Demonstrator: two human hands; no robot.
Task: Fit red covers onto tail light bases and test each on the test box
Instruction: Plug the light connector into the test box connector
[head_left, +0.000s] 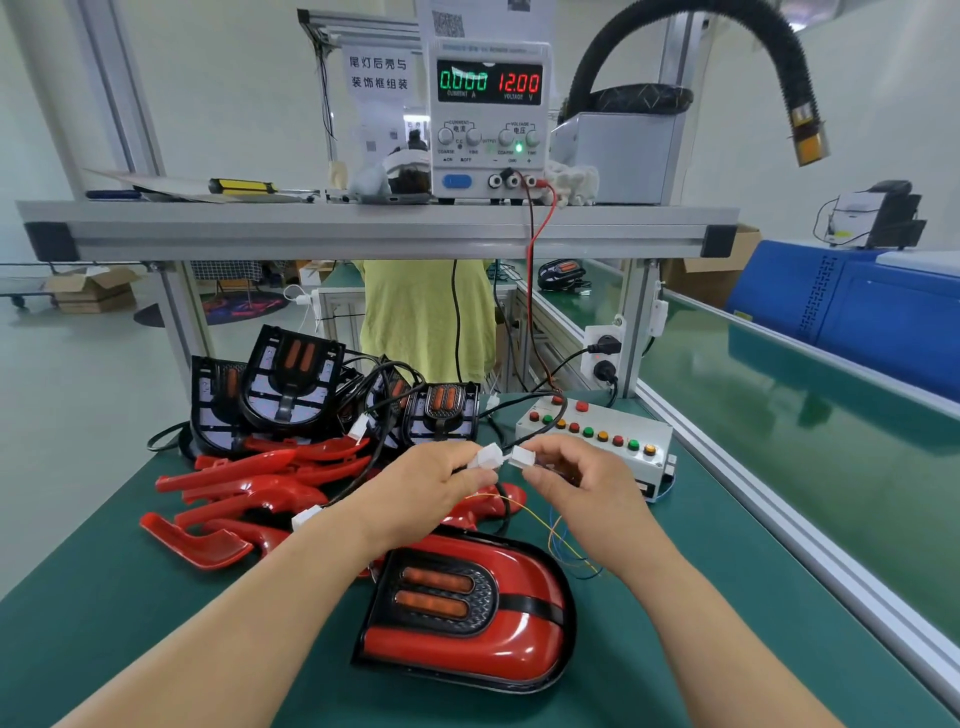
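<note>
Tail light (511, 642) flat on green tabletop (156, 623), long axis left-right, rounded end right. Left hand (431, 486) pinches left connector (487, 458); right hand (579, 486) pinches right connector (521, 457).

Bare green mat (130, 613) lies open at front left beside the left forearm, and at front right between the assembled tail light (467, 623), which fills the front centre, and the aluminium edge rail (779, 499). Heaped red covers (234, 483) and stacked black bases (291, 384) with tangled black cables (384, 415) block the left rear. The test box (597, 431) stands at right rear. Thin coloured wires (561, 540) loop over the mat under the right wrist. Mid-bench, the left hand (431, 488) pinches the cable connector (485, 458) and the right hand (582, 483) the wire connector (521, 457), close together. Overhead, the shelf beam (363, 228) caps reach, and red and black leads (530, 291) hang behind the box.
</note>
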